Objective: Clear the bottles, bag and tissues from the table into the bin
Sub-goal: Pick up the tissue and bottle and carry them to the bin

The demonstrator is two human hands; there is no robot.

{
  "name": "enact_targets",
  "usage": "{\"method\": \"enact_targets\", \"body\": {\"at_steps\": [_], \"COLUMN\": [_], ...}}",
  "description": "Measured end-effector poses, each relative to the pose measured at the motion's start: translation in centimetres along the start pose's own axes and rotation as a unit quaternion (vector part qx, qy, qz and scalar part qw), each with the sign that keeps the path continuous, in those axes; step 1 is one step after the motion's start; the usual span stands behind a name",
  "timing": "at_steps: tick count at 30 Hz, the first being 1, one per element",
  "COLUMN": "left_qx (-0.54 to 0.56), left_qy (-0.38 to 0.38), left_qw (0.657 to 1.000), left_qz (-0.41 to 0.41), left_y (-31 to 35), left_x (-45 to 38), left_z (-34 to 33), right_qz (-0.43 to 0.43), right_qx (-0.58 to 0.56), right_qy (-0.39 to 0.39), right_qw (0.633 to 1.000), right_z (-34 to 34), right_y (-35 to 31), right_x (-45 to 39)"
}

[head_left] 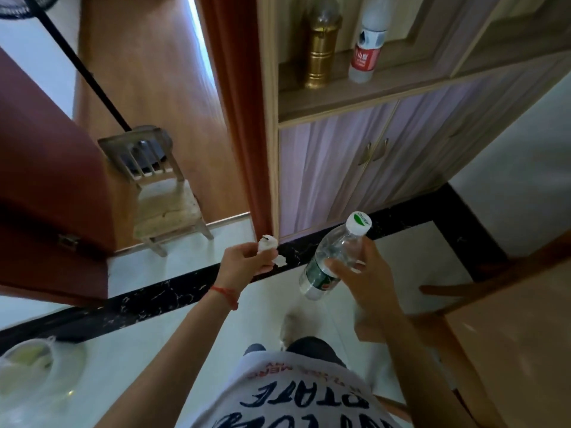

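Observation:
My left hand (244, 262) is closed around crumpled white tissues (268, 242), which stick out above and beside the fingers. My right hand (361, 273) grips a clear plastic water bottle (332, 257) with a white cap and a green label, tilted with its cap up and to the right. Both hands are held out over the pale tiled floor in front of my body. At the lower left edge is a clear plastic bag (27, 362) with something yellowish in it, possibly lining a bin; I cannot tell.
A small wooden chair (167, 211) stands in the doorway ahead. A cabinet (370, 156) on the right has a shelf with a gold container (319, 47) and a red-labelled bottle (366, 54). A wooden table (506, 335) and a chair are at the right.

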State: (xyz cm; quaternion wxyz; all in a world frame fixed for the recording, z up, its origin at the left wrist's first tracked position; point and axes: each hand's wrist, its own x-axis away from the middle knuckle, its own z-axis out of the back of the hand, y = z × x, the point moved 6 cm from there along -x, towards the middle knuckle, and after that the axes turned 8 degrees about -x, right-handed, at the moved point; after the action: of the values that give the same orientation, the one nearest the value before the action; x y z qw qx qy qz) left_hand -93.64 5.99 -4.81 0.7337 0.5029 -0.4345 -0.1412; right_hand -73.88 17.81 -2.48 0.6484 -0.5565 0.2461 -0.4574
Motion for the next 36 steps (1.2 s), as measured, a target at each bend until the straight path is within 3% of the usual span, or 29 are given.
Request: {"method": "enact_targets", "body": {"at_steps": [8,14,19,26,36], "left_qx": [-0.040,-0.090,-0.164,-0.210,-0.232], "left_qy": [-0.042,-0.142,-0.245,-0.364,-0.468], "left_qw": [0.998,0.986,0.953,0.903,0.848], "left_qz": [-0.010,-0.020,-0.071,-0.093,-0.089], "left_y": [5.5,8.8,12.1,14.7,16.0], "left_x": [-7.9,-12.2,-14.3,-16.6,-18.8], "left_z": [-4.8,-11.2,-17.7,-25.5,-34.1], "right_qz": [-0.020,-0.036,-0.068,-0.115,-0.129], "right_qx": [-0.010,-0.022,-0.043,-0.085,-0.114], "right_qy": [0.050,0.144,0.247,0.401,0.484], "right_qw": [0.999,0.989,0.966,0.905,0.858], "right_z": [3.8,7.5,11.0,14.7,16.8], "right_y": [-1.1,-0.5,0.7,1.1,1.7], "right_x": [-6.6,-7.9,-7.7,-6.7,-8.4]}}
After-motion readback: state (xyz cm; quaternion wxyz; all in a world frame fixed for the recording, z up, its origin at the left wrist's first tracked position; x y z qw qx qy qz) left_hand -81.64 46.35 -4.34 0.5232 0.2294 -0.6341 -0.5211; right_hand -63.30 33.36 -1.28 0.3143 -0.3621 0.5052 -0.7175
